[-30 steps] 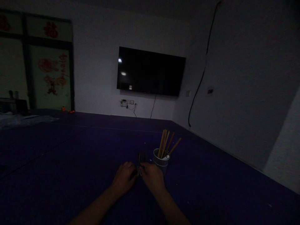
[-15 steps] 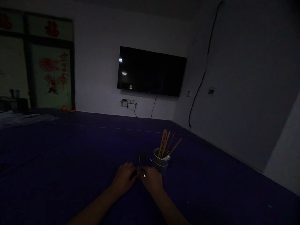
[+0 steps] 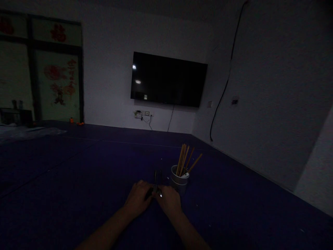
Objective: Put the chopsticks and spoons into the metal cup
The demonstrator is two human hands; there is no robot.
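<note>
My left hand rests low over the dark blue surface, its fingers curled and closed around something dark and partly hidden. Close against it, my right hand is closed too, with a shiny metal piece between thumb and fingers. Between the hands, a slim, dark, shiny piece points away from me; its exact kind is too dim to make out. Just beyond the right hand stands a grey cup, its lower part partly covered by that hand. Several wooden chopsticks and a white-ended item lean in it.
The dark blue surface stretches to the wall, with small white specks on it. Clear plastic film and small orange things lie at the far left. A television hangs ahead; a black cable runs down the right wall.
The right hand has shifted slightly and turned, so the bright metal piece in its grip now shows. The left hand has hardly moved. The cup stays in place.
</note>
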